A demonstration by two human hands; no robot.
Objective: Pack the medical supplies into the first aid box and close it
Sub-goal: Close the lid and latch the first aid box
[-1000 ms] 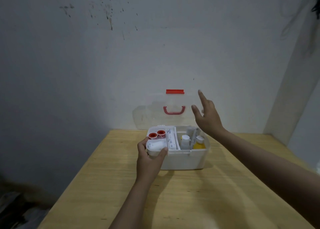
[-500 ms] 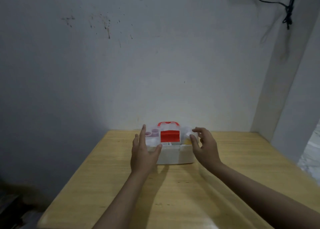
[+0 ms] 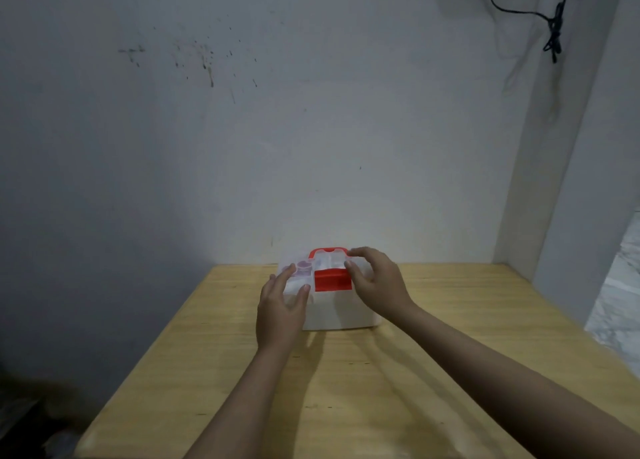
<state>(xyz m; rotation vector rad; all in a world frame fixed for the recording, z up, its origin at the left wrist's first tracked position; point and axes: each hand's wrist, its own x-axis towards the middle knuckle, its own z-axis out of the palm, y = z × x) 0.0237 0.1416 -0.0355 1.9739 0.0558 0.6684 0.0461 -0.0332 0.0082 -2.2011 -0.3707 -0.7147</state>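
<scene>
Left hand [image 3: 278, 311] resting with fingers straight and spread on the near-left corner of the clear translucent plastic lid [image 3: 299, 274], fingertips lying on the lid top, curled round nothing. Right hand [image 3: 377, 282] arching over the right half of the lid, fingers bent and hovering or lightly touching beside the red rectangular plastic latch [image 3: 332, 280]; whether gripping anything, cannot tell. Thumb of right hand sitting just beside the latch's right edge.

Lid lying down flat over the small white rectangular plastic first aid box [image 3: 341, 314]. Red arched plastic carry handle [image 3: 329, 251] folded on the lid top, just behind the latch and between the two hands. Round reddish caps [image 3: 302, 267] showing faintly through the lid on the left side, inside the box; other contents too blurred to identify.

Box sitting at the far middle of the light wooden table [image 3: 346, 389], near the grey-white plaster wall [image 3: 311, 129]. Both forearms reaching across the table's near half, casting shadows onto the wood. Dark speckled stains [image 3: 204, 63] marking the wall upper left. Black cable [image 3: 550, 25] hanging knotted at upper right, well apart from the box. Pale wall corner [image 3: 568, 181] standing right of the table.
</scene>
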